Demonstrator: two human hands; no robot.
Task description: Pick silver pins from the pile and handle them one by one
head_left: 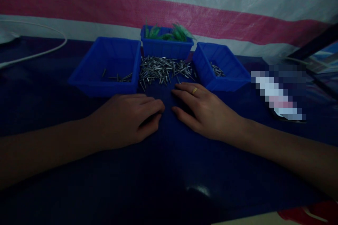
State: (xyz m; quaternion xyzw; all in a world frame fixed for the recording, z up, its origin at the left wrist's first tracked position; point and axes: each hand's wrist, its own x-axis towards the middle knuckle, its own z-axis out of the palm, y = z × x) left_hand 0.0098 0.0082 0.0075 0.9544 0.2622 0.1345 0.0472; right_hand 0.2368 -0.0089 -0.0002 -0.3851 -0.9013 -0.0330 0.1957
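Observation:
My left hand rests on the dark blue tabletop with its fingers curled and its thumb and index tips close together. Whatever it may hold is hidden. Facing it, my right hand lies with fingers stretched and apart, a gold ring on one finger; nothing shows in it. Just beyond both hands spreads a pile of slim silver metal pins, resembling blind rivets. A blue bin behind my left hand holds several pins. Another blue bin, behind my right hand, holds a small heap of them.
A third blue bin stands behind the pile, with green plastic-looking pieces sticking out. A white cable curves at the far left. A pixelated flat object lies at right. Striped sheeting hangs behind the table.

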